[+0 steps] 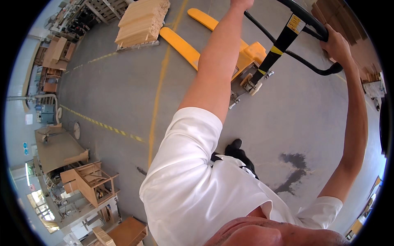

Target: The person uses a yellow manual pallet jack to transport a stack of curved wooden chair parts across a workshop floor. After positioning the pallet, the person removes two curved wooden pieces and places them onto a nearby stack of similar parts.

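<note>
A yellow pallet jack [179, 46] stands on the grey floor ahead of me, its two forks pointing to the far left. Its black handle [304, 15] tilts up toward me at the upper right. My right hand [339, 46] is closed round the right side of the handle's grip loop. At the top edge, my left hand [242, 3] is next to the left end of the loop; the picture cuts off its fingers. My left forearm covers part of the forks.
A stack of pale wooden boards [141, 22] sits on a pallet just past the fork tips. Yellow lines [158, 96] mark the floor. Along the left are a workbench [59, 149], a wooden frame [92, 182] and other wood pieces. Brown boards [349, 20] stand at the upper right.
</note>
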A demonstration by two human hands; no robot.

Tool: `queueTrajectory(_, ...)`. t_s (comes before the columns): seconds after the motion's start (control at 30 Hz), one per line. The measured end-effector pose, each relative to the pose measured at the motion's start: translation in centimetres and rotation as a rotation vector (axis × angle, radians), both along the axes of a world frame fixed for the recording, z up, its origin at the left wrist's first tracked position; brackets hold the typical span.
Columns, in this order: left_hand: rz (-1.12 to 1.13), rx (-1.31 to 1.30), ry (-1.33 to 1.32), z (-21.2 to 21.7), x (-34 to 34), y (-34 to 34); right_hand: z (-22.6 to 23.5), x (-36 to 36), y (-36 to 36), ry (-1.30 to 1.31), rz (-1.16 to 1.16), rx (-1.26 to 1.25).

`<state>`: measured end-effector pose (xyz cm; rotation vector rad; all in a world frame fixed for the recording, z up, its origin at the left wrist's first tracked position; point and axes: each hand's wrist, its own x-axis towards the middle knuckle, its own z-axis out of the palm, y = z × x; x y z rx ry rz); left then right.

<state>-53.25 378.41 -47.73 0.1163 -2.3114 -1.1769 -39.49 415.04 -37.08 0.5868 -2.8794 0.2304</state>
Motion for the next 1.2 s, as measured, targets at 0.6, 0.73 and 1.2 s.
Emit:
queueTrajectory(0.6, 0.241, 0.08, 0.128, 3.7, -7.5, 5.9, 0.2, -27.8, 5.2, 0.047, 0.118, 0.073)
queueTrajectory(0.73, 0.359, 0.071, 0.078, 4.2, -7.8, 6.5, -1.5, -34.7, 5.7, 0.136, 0.242, 0.008)
queueTrajectory(1.2, 0.914, -0.02, 0.278, -9.7, -11.6, 13.7, -13.0, -55.5, -3.0, -0.001, 0.849, -0.055)
